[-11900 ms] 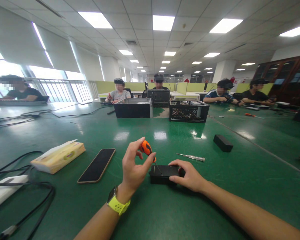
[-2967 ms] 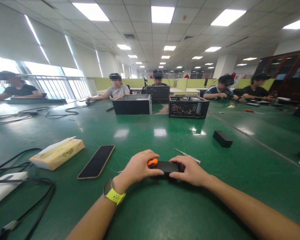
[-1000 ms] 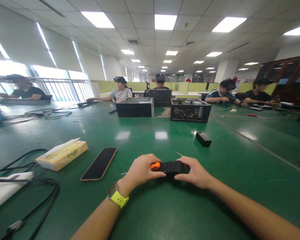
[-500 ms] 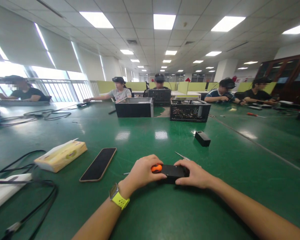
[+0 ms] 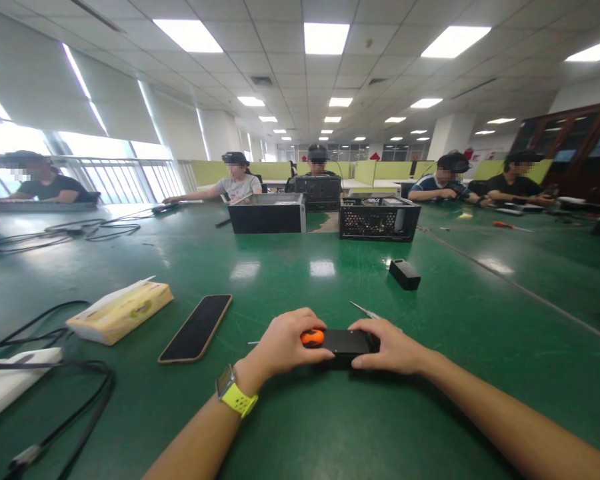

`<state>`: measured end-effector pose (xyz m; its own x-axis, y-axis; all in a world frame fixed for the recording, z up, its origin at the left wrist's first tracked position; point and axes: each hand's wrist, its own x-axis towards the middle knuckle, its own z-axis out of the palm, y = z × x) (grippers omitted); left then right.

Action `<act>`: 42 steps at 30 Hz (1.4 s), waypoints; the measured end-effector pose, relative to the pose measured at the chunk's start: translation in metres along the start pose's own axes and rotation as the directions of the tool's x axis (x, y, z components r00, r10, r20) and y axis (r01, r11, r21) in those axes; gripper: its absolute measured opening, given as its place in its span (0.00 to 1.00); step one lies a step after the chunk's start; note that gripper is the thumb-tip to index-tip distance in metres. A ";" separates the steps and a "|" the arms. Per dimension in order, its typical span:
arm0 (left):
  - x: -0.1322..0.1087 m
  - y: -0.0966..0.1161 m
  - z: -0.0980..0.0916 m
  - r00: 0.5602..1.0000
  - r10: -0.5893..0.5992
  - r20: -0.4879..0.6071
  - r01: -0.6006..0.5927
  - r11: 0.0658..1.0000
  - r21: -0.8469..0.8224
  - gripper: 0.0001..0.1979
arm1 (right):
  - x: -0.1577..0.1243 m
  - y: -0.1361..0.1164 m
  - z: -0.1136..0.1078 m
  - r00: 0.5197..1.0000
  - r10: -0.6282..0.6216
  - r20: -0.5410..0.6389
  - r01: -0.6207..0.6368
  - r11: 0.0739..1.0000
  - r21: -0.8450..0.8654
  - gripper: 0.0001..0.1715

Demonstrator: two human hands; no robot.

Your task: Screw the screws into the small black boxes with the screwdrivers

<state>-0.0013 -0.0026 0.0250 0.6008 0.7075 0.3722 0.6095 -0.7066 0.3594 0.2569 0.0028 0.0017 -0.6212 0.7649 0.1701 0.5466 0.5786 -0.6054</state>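
Observation:
My left hand (image 5: 286, 343) is closed around a screwdriver with an orange and black handle (image 5: 313, 338). Its thin metal shaft pokes out to the left behind the hand. The left thumb also rests along the near edge of a small black box (image 5: 347, 341), which lies low over the green table. Around the right end of that box, my right hand (image 5: 387, 343) is closed, thumb on the near side and fingers on the far side. Just beyond the right hand lies a slim pointed metal tool (image 5: 363, 309), partly hidden by the fingers.
A second black box (image 5: 405, 275) sits farther right. On the left are a phone (image 5: 197, 329), a tissue pack (image 5: 123, 310), black cables (image 5: 93, 407) and a white power strip (image 5: 17, 383). Computer cases (image 5: 267, 215) stand mid-table. Several people sit around the table.

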 end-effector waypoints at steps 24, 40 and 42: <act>-0.002 0.004 -0.009 0.968 0.072 -0.241 -0.092 0.993 -0.072 0.14 | -0.002 0.003 -0.002 0.999 -0.036 -0.036 0.038 0.997 0.072 0.31; -0.004 0.004 0.002 0.634 -0.026 -0.773 -0.248 0.940 -0.235 0.16 | -0.002 0.005 -0.004 0.995 -0.072 -0.074 0.074 0.997 0.029 0.29; -0.003 0.007 0.008 0.717 -0.080 -0.692 -0.307 0.856 -0.417 0.15 | -0.002 0.004 -0.003 0.993 -0.075 -0.087 0.077 0.997 0.022 0.26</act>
<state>0.0058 -0.0097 0.0198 0.0240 0.5564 0.8306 0.1220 -0.8262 0.5500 0.2622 0.0050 0.0014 -0.6094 0.7412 0.2816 0.4847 0.6294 -0.6074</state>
